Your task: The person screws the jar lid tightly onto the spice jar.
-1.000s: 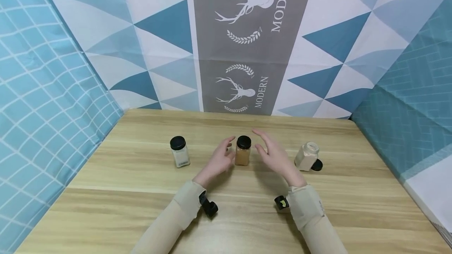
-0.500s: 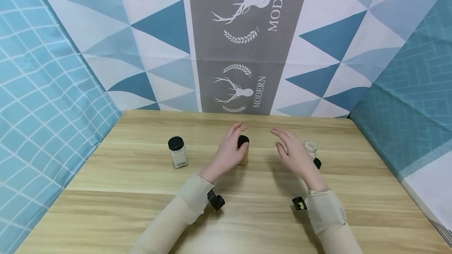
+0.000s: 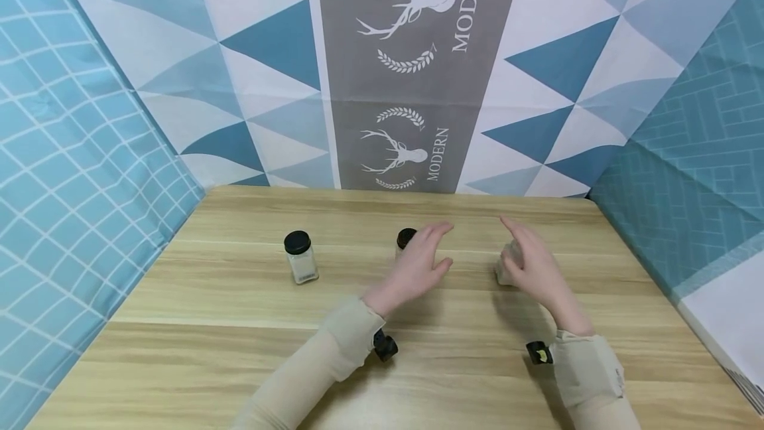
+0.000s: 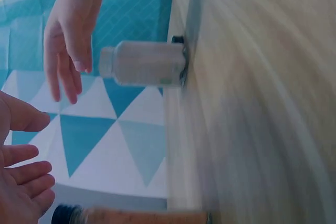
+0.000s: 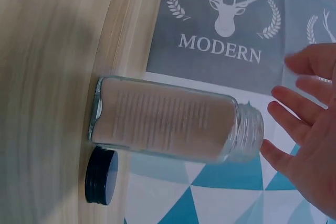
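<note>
An uncapped glass jar of pale powder [image 5: 163, 119] stands upright on the table, its threaded mouth bare. Beside its base lies a black screw lid [image 5: 102, 176]. My right hand [image 3: 537, 274] hovers at the jar's mouth, fingers loosely bent, and hides most of the jar in the head view. My left hand [image 3: 418, 267] is held in the air over the middle, fingers relaxed with nothing between them. It partly covers a capped jar of brown powder [image 4: 147, 217], whose black lid [image 3: 406, 237] shows behind the fingers.
A third jar with a black lid and white contents [image 3: 302, 263] stands on the left side of the wooden table [image 3: 197, 350]. Patterned cloth [image 3: 412, 85] hangs behind the table. At the right edge is a white surface [image 3: 728, 310].
Both hands have moved right, the left from beside the brown jar to past it, the right from near that jar to the uncapped one. The jars stay in place.
</note>
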A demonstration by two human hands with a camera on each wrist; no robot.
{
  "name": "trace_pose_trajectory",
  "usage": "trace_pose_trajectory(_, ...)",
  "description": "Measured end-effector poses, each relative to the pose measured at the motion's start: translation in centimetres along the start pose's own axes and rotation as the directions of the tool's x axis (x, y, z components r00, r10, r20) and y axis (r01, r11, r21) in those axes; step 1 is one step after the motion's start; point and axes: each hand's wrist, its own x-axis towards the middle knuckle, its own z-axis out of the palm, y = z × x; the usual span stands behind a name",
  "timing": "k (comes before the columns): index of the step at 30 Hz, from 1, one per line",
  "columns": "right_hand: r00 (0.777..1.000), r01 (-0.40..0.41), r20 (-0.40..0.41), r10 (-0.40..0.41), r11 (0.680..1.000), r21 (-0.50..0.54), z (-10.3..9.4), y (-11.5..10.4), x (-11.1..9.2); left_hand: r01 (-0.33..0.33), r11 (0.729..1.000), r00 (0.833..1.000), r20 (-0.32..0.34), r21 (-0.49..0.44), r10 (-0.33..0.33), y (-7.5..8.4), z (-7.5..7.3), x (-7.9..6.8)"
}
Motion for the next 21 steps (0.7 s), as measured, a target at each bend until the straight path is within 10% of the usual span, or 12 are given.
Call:
trace_pose_trajectory(8, 0.994, -0.100, 0.055, 0.096, 0.992, 0.082, -1.0, 1.1, -1.2, 0.003, 0.993, 0.996, 0.087, -0.116, 0.007, 1.3, 2.4, 0.5)
trace_pose_trajectory(21, 0.960, -0.260, 0.144, 0.239, 0.953, 0.154, -1.9, 2.5, -2.5, 0.247, 0.897, 0.947, 0.289, -0.367, -0.143, 1.6, 7.4, 1.3)
